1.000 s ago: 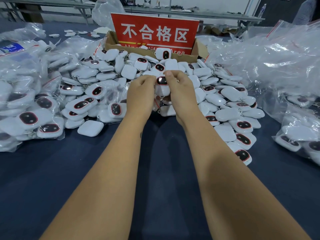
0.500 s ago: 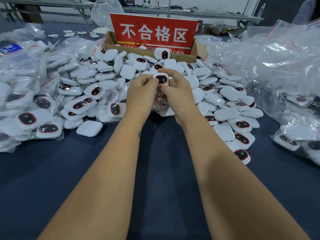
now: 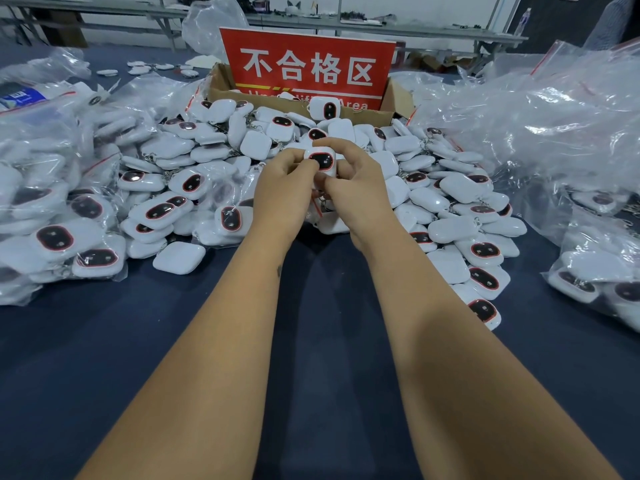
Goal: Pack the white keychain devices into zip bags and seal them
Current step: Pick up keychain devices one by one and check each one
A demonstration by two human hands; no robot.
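Both hands, left hand (image 3: 282,192) and right hand (image 3: 360,188), pinch one white keychain device (image 3: 322,162) above the pile (image 3: 450,202); bagging seems underway; next, seal the zip bag.

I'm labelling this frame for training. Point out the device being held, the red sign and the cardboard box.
held device (image 3: 323,161): head view, on its dark oval window.
red sign (image 3: 308,69): head view, among its white characters.
cardboard box (image 3: 217,83): head view, on its left wall.
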